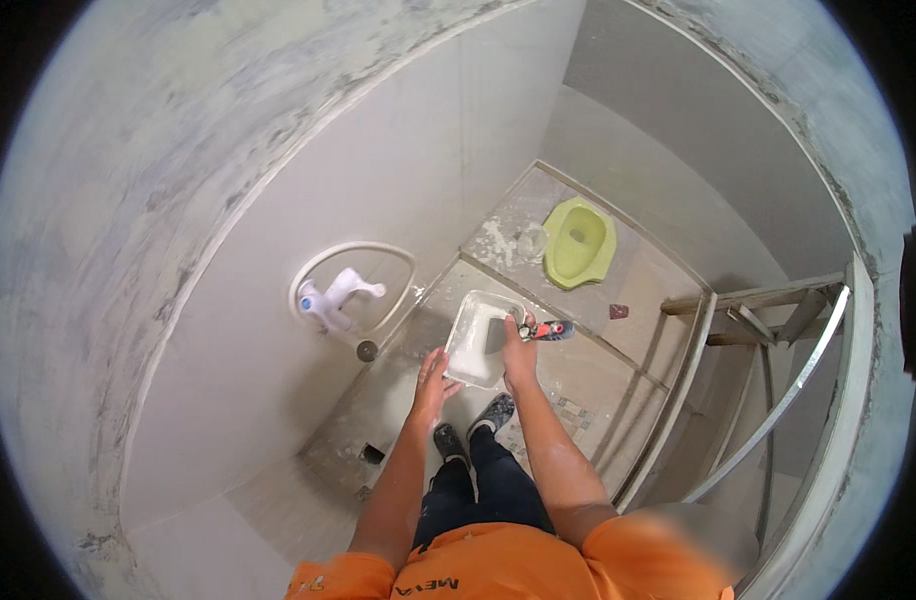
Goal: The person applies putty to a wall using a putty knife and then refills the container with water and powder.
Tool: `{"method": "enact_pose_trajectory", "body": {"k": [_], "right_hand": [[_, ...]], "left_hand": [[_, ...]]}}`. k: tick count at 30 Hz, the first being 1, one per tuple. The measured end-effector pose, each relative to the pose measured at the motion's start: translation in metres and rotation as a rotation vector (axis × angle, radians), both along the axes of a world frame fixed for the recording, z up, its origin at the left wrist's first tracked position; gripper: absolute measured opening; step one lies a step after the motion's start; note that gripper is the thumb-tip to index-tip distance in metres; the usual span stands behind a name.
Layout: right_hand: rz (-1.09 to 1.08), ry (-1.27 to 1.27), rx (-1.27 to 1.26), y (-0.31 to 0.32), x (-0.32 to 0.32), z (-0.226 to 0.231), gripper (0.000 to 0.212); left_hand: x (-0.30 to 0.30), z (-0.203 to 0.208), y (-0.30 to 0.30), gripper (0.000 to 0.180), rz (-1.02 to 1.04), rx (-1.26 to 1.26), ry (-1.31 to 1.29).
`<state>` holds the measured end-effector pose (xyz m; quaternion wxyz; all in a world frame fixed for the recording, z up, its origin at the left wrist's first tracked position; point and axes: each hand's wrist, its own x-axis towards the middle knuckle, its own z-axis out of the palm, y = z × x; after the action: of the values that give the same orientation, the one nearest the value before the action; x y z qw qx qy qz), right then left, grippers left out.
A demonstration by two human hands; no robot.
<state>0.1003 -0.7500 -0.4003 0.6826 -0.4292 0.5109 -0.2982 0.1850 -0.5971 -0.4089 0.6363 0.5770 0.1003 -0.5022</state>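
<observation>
Head view: rect. tray (458, 327) w/ white paste (468, 352) grasped by L hand (433, 384) at near-L corner, ahead of shoes (492, 412). Scraper (552, 330) clenched in R hand (519, 352), blade (495, 336) over tray. Green squat toilet (578, 243) noted beyond, to R.

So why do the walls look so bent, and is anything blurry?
In the head view, wide fisheye distortion likely bows the left wall's edges and the pale strip; black surrounds the image; a smeared patch blurs part of the right orange sleeve; the left hand, right hand and tray look reasonably clear, though fine detail is small.
</observation>
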Motion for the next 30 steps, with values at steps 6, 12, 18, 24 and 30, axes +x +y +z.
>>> {"method": "enact_pose_trajectory", "body": {"k": [6,12,18,24,30], "right_hand": [[-0.135,-0.076,0.078,-0.065,-0.049,0.002,0.051],[-0.214,-0.037,0.033,-0.133,-0.077,-0.007,0.051],[-0.246,0.021,-0.005,-0.199,-0.106,-0.029,0.048],[-0.262,0.035,0.033,-0.251,-0.119,-0.073,0.047],[-0.335,0.096,0.033,-0.278,-0.129,-0.146,0.048]], "left_hand": [[-0.013,-0.008,-0.072,0.057,-0.232,-0.093,0.063],[-0.028,-0.037,-0.144,0.047,-0.409,-0.132,-0.020],[-0.041,-0.053,-0.228,0.045,-0.439,-0.174,0.043],[-0.025,-0.095,-0.296,0.047,-0.542,-0.187,0.093],[-0.018,-0.149,-0.349,0.049,-0.733,-0.072,0.118]]}}
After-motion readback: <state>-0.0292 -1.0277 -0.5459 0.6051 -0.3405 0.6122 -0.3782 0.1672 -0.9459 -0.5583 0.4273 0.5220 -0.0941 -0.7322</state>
